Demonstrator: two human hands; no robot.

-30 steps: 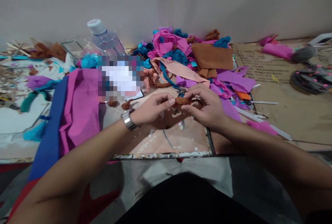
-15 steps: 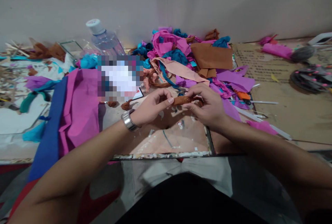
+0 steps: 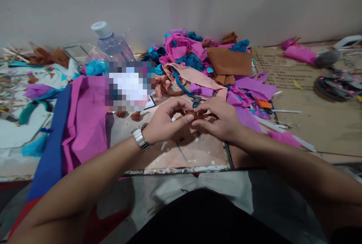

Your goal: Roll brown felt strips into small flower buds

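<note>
Between my two hands is a strip of brown crepe paper, bunched up and mostly covered by my fingers. My left hand, with a metal watch at its wrist, pinches the crumpled end with thumb and forefinger. From the other side my right hand grips the same paper, and a loose brown tail shows under its fingers. Two small brown crumpled balls lie on the table left of my hands. Just beyond my fingers a dark blue tool handle is partly visible.
Heaped colored paper scraps lie behind my hands, with a flat brown sheet. A clear bottle stands behind a blurred-out screen. Pink folded paper is at left, cardboard at right. A dark round piece rests there.
My hands have drawn closer together, and the brown paper between them, stretched out before, is now shorter and more covered by fingers. My left hand has tilted slightly.
</note>
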